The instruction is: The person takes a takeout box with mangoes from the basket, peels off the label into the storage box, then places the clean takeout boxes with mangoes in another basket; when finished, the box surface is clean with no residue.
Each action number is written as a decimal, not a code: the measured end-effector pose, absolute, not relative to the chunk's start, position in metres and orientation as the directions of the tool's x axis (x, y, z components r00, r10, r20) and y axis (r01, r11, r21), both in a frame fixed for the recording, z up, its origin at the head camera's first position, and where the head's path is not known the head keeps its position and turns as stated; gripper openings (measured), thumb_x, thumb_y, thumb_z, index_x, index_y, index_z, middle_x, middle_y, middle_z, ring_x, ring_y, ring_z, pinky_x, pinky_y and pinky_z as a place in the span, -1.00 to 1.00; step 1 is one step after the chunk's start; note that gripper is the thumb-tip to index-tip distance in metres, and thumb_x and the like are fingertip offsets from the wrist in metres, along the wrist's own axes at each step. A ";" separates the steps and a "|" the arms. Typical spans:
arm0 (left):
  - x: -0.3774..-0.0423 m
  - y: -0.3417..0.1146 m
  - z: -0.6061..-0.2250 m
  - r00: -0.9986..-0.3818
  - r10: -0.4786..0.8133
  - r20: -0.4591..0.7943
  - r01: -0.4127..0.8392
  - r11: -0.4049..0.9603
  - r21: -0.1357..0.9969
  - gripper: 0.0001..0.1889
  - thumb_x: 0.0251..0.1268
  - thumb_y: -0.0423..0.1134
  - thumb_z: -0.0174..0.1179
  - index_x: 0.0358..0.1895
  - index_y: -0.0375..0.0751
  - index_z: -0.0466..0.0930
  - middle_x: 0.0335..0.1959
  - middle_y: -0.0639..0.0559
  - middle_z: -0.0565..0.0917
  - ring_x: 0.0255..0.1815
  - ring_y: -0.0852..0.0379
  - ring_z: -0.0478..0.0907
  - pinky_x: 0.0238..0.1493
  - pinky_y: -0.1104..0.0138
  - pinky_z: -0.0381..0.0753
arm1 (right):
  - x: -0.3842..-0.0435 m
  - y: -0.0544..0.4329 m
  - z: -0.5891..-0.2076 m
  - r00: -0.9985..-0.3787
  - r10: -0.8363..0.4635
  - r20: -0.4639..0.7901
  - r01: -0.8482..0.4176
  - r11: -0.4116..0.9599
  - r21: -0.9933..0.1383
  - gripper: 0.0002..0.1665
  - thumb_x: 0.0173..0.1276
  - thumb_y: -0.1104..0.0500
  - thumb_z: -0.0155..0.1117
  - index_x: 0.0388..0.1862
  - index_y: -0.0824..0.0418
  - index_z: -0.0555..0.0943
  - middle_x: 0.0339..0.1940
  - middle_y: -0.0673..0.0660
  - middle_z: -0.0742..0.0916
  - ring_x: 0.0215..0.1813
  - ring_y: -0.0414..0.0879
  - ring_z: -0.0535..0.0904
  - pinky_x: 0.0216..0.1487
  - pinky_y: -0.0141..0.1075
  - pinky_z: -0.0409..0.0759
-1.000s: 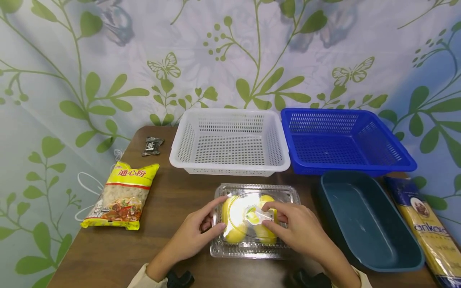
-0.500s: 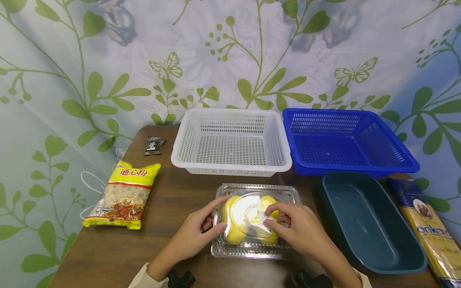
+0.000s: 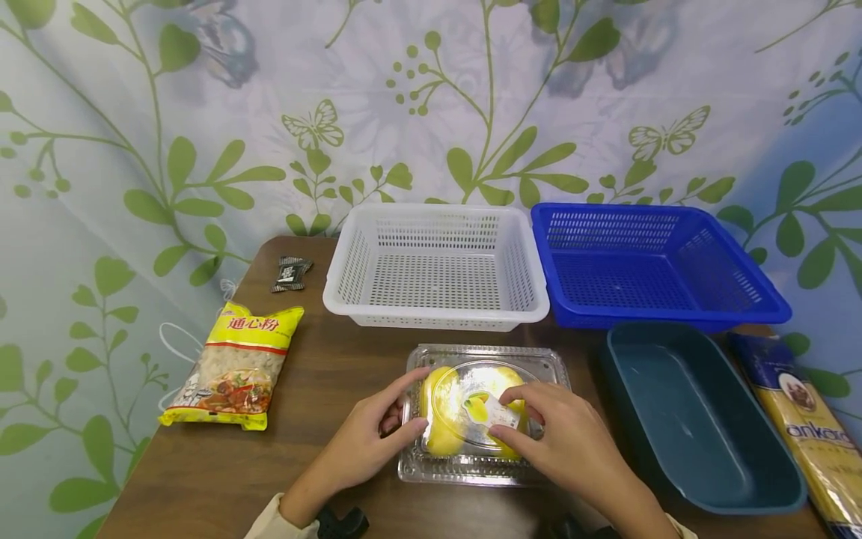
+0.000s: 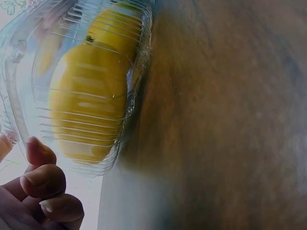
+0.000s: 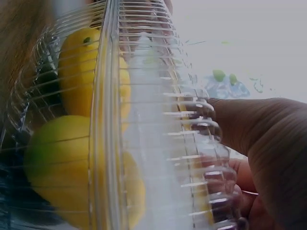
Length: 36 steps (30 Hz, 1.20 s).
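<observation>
A clear plastic clamshell box [image 3: 471, 473] with yellow lemons [image 4: 86, 110] inside lies on the table. On its lid is a label [image 3: 477, 409] with a lemon picture and a white part. My right hand [image 3: 571, 430] is over the lid's right side, pinching the label's white end between thumb and index finger. My left hand [image 3: 370, 442] steadies the box at its left side, thumb and index finger spread apart against the lid. In the left wrist view, its other fingers [image 4: 45, 181] bend loosely beside the ribbed wall.
Behind the box stand a white basket [image 3: 438, 317] and a blue basket [image 3: 667, 316]. A dark teal tub [image 3: 700, 419] and an Ankara pasta packet [image 3: 801, 427] lie right. To the left are a yellow macaroni bag [image 3: 236, 367] and a small black wrapped packet [image 3: 292, 274].
The label has tilted and shifted slightly, with more of its white part showing between the right thumb and index finger. The left hand keeps its place at the box. The view has shifted slightly.
</observation>
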<state>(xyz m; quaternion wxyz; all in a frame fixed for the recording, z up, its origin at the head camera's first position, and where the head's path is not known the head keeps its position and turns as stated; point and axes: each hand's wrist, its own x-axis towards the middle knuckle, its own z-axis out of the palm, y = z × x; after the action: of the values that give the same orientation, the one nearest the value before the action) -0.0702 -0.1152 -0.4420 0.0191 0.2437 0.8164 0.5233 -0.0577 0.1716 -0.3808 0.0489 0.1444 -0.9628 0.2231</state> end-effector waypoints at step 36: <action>-0.068 -0.115 -0.437 -0.885 0.405 0.230 0.384 0.353 0.853 -0.41 0.49 -0.08 0.25 0.52 0.21 0.34 -0.50 -0.04 0.36 -0.55 0.21 0.24 -0.45 0.38 0.33 | -0.056 0.171 -0.389 -0.920 -0.268 0.285 -0.380 0.782 -0.494 -0.81 0.20 -0.14 0.58 -0.35 -0.22 0.70 -0.64 -0.20 0.38 -0.48 -0.33 0.28 -0.35 -0.32 0.30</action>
<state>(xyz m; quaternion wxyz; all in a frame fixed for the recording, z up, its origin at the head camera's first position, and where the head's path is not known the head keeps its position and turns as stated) -0.0678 -0.1147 -0.4373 0.0104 0.2398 0.8225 0.5157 -0.0562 0.1707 -0.3894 0.0998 0.1726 -0.9386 0.2816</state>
